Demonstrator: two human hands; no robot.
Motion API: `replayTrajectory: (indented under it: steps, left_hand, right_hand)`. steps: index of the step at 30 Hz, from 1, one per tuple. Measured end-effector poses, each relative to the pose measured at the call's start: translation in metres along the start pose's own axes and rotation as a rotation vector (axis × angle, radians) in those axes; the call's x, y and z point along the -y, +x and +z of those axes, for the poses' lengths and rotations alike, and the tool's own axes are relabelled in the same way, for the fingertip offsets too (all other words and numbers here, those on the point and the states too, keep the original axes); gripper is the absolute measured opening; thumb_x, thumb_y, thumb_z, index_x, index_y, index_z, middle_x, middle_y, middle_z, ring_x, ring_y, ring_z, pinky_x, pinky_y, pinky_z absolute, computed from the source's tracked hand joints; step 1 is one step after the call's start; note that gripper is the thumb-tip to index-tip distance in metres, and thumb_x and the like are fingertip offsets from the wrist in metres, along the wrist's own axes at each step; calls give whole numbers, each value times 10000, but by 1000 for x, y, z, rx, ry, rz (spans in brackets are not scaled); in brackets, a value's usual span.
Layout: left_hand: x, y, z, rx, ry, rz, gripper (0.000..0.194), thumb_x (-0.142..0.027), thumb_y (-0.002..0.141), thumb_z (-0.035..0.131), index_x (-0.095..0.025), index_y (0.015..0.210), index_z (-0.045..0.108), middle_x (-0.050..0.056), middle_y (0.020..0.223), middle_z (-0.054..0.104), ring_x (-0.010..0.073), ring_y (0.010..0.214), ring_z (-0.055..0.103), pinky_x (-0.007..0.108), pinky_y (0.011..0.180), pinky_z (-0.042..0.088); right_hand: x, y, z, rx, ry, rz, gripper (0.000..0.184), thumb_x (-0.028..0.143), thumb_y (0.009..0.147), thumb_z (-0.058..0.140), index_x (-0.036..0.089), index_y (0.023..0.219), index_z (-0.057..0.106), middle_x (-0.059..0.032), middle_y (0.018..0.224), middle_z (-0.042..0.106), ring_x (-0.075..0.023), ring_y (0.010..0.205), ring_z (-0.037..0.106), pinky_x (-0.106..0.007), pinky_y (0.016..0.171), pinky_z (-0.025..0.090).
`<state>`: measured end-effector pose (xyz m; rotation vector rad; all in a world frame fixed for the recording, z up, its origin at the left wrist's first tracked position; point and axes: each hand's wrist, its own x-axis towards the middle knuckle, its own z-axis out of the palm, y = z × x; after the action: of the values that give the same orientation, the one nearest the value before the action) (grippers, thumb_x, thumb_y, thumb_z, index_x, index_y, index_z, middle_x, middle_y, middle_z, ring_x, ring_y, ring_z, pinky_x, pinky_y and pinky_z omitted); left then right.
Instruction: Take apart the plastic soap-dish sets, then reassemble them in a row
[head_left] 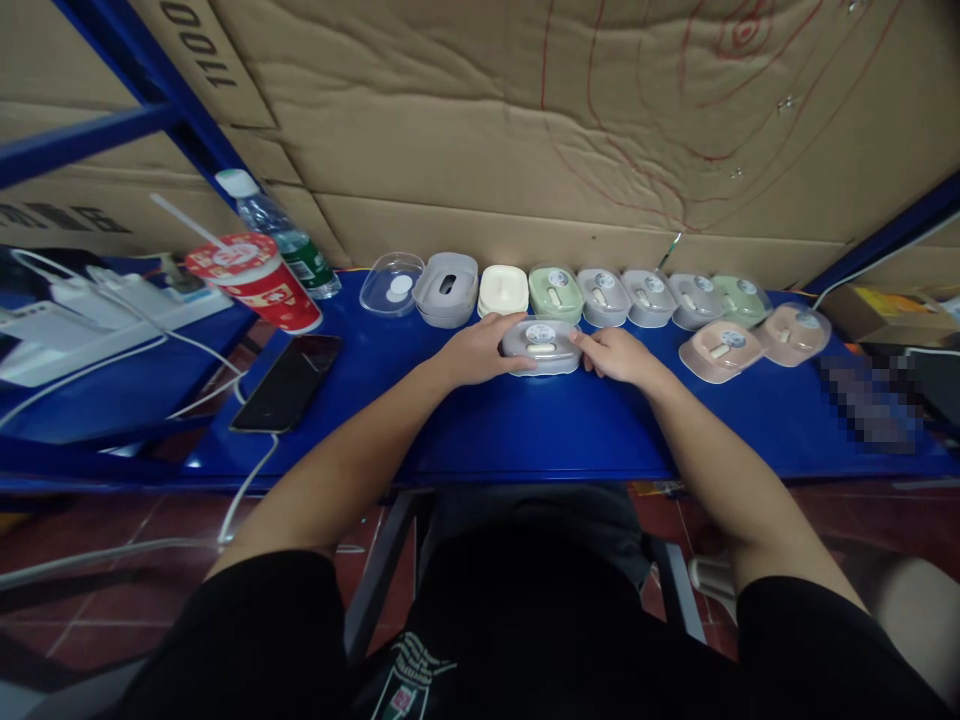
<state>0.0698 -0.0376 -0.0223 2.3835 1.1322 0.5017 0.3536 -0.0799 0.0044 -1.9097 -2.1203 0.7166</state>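
A grey lidded box (541, 347) with a clear lid and a round sticker sits on the blue table (525, 430) in front of me. My left hand (474, 351) grips its left end with fingers curled round it. My right hand (616, 354) holds its right end the same way. Behind it runs a row of similar boxes: a grey one (448, 288), a cream one (503, 290), a green one (556, 292) and several more grey, green and pink ones towards the right (720, 350). A loose clear lid (391, 284) lies at the row's left end.
A red paper cup (259, 280) with a straw and a water bottle (281, 235) stand at the left. A black phone (287, 382) with a white cable lies near them. A white power strip (90, 310) sits far left. Cardboard (562, 130) walls the back.
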Motion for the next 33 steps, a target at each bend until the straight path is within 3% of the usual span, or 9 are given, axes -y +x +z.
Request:
replayTrajectory:
  steps: [4, 7, 12, 16, 19, 23, 28, 31, 33]
  left_hand:
    - [4, 1, -2, -29, 3, 43, 926, -675, 840, 746, -255, 1629, 503, 160, 1597, 570, 383, 1420, 582, 536, 1159, 502]
    - [3, 1, -3, -42, -37, 72, 799, -648, 891, 721, -236, 1563, 589, 166, 1447, 679, 321, 1179, 708, 456, 996, 584]
    - [-16, -5, 2, -9, -111, 147, 675, -634, 965, 656, -274, 1534, 619, 92, 1164, 752, 225, 939, 716, 380, 869, 582]
    - [-29, -9, 10, 27, -125, 190, 765, -667, 948, 670, -256, 1584, 560, 115, 1224, 733, 242, 963, 723, 393, 888, 586]
    - [-23, -10, 7, -5, -61, 156, 909, -717, 853, 763, -228, 1586, 541, 158, 1427, 654, 263, 994, 726, 423, 935, 589]
    - [-4, -6, 2, -90, 9, 89, 892, -716, 870, 751, -208, 1571, 536, 191, 1624, 493, 249, 991, 735, 454, 1010, 581]
    - [10, 4, 4, -133, 92, 6, 805, -577, 959, 705, -188, 1621, 463, 209, 1748, 338, 328, 1283, 663, 473, 1123, 525]
    - [11, 7, 4, -108, 94, -14, 794, -537, 973, 697, -167, 1630, 447, 206, 1709, 407, 332, 1333, 637, 452, 1126, 521]
    - [10, 8, 4, -107, 91, -22, 770, -507, 973, 704, -156, 1614, 463, 203, 1642, 481, 324, 1303, 654, 443, 1098, 537]
  right_hand:
    - [-5, 2, 2, -161, -47, -62, 772, 854, 979, 413, 245, 552, 619, -54, 546, 640, -196, 579, 597, -339, 569, 396]
    - [-6, -2, 0, -364, -121, -70, 662, 792, 950, 555, 251, 575, 614, -60, 578, 643, -219, 606, 589, -340, 552, 352]
    - [10, -20, -6, -618, -178, -197, 453, 633, 980, 616, 221, 870, 769, -110, 828, 772, -297, 835, 682, -401, 735, 488]
    - [27, -27, 3, -406, -189, -599, 448, 561, 1031, 582, 209, 1236, 769, -130, 1166, 796, -332, 1097, 693, -482, 998, 508]
    - [28, -26, 6, -246, -227, -733, 441, 495, 1057, 553, 200, 1323, 745, -140, 1297, 754, -340, 1209, 672, -509, 1081, 474]
    - [12, -23, -3, -284, -278, -628, 425, 524, 1049, 572, 225, 1280, 766, -131, 1231, 769, -352, 1193, 676, -580, 1164, 397]
    - [1, -23, -12, -483, -359, -387, 438, 608, 998, 626, 213, 1019, 813, -160, 1051, 786, -407, 1108, 666, -660, 1161, 353]
    - [11, -26, -7, -494, -229, -414, 418, 585, 1008, 620, 212, 1039, 805, -144, 1032, 785, -369, 1051, 694, -569, 1059, 473]
    - [21, -28, 1, -367, -100, -526, 390, 561, 1018, 617, 227, 1117, 794, -115, 1047, 789, -314, 995, 720, -473, 953, 541]
